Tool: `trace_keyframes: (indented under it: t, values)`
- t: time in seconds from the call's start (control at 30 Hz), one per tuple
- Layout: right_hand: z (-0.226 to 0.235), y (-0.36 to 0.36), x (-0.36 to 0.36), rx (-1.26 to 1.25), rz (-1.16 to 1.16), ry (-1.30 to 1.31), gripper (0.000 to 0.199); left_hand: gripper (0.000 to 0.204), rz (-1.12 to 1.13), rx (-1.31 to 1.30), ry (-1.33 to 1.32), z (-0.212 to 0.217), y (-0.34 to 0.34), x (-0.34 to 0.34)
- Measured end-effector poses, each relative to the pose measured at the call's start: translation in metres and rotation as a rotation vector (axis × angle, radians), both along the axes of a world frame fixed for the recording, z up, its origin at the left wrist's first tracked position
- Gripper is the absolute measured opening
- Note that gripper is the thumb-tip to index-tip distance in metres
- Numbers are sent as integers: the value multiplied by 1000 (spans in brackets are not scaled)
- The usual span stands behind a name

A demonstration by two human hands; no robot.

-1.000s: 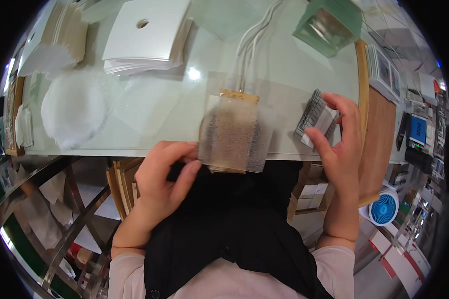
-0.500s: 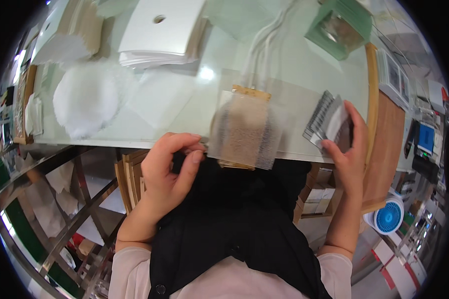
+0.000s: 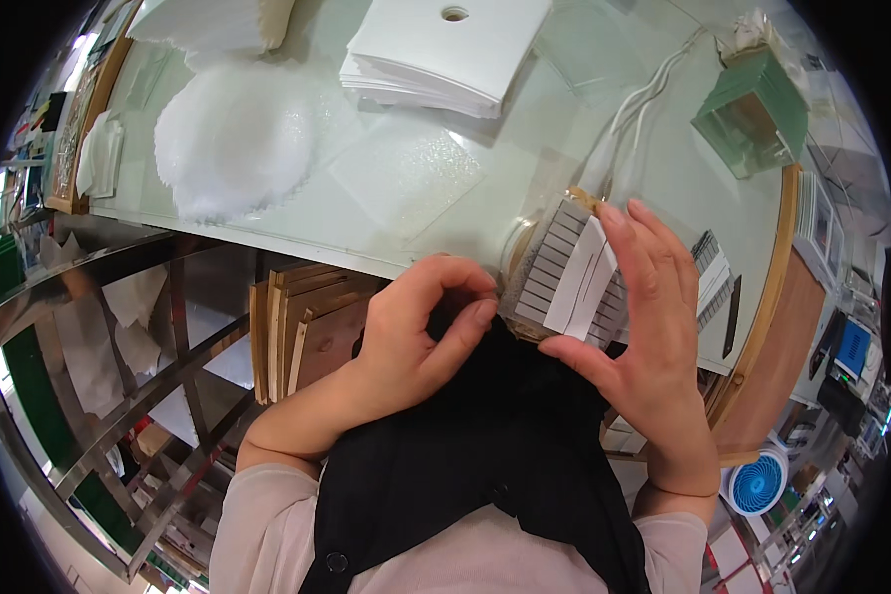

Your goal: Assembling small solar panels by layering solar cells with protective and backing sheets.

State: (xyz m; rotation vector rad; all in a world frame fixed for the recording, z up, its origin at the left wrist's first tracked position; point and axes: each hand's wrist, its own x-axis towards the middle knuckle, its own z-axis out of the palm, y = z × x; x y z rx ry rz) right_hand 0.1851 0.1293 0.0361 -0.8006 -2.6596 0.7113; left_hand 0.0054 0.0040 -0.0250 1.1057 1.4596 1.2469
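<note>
Right hand [image 3: 655,325] grips a flat, striped rectangular piece [image 3: 546,279]; left hand [image 3: 418,335] curls, grip unclear.

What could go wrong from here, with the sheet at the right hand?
The striped sheet might sit crooked: only the right hand spans it, fingers and thumb at opposite ends. The left hand, curled close to the sheet's left side, could bump it out of line. Its near end also seems to reach the front edge of the table, so a slip there might drop it.
</note>
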Motion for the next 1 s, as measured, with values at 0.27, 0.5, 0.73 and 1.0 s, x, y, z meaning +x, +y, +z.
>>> trace_keyframes:
  t: [0.27,0.5,0.73,1.0]
  values:
    - [-19,12,17,-11,-278,112,47,20,-23,-38,-18,4,4,2]
    - [-29,21,20,-789,-499,367,25,20,-23,-149,-151,7,9,2]
    - [-33,24,22,-834,-489,399,25,19,-38,-241,-290,12,14,-1]
    - [-34,23,23,-823,-482,402,25,18,-35,-238,-374,13,15,0]
